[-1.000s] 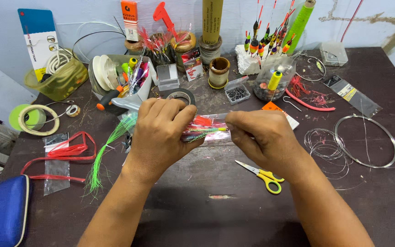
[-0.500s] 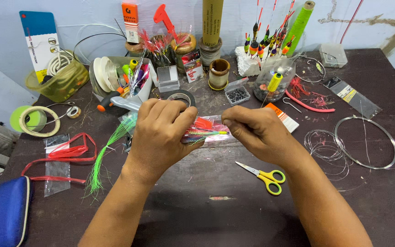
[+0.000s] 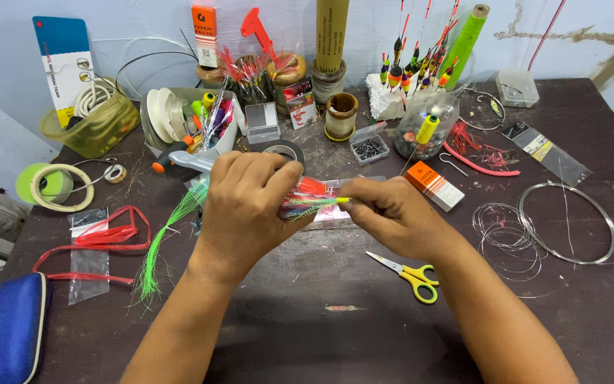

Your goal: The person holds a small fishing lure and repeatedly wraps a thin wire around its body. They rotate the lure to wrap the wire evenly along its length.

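Spreading out beneath everything, the dark brown wooden counter [image 3: 307, 334] carries the clutter we work among. Largest after it come our two hands at the middle. Our left hand [image 3: 250, 206] is curled shut around a small clear plastic packet of multicoloured tinsel strands [image 3: 310, 203], with the packet's red and rainbow fibres showing between thumb and fingers. Our right hand [image 3: 385, 213] is pinched closed on the yellow-green end of those strands, just beside the left hand, so the packet sits held between both hands above the counter.

To the far left lies a blue zipped fabric case [image 3: 12, 331], and near it a loop of red ribbon over a clear bag [image 3: 94, 245]. A long tuft of bright green fibres [image 3: 165, 245] trails from under the left hand. On the right, coils of thin silver wire [image 3: 566, 224] lie well apart from the hands. Smaller things follow: yellow-handled scissors [image 3: 410, 272] just below the right hand, and an orange-and-white small box [image 3: 433, 186] just above it.

As we judge it, the work is partway: the packet is in hand and strands are gripped at its mouth, but none lies freed yet.

Against the picture half a second back, our right hand has closed in toward the left, and the yellow-green strand tips now show more between them.
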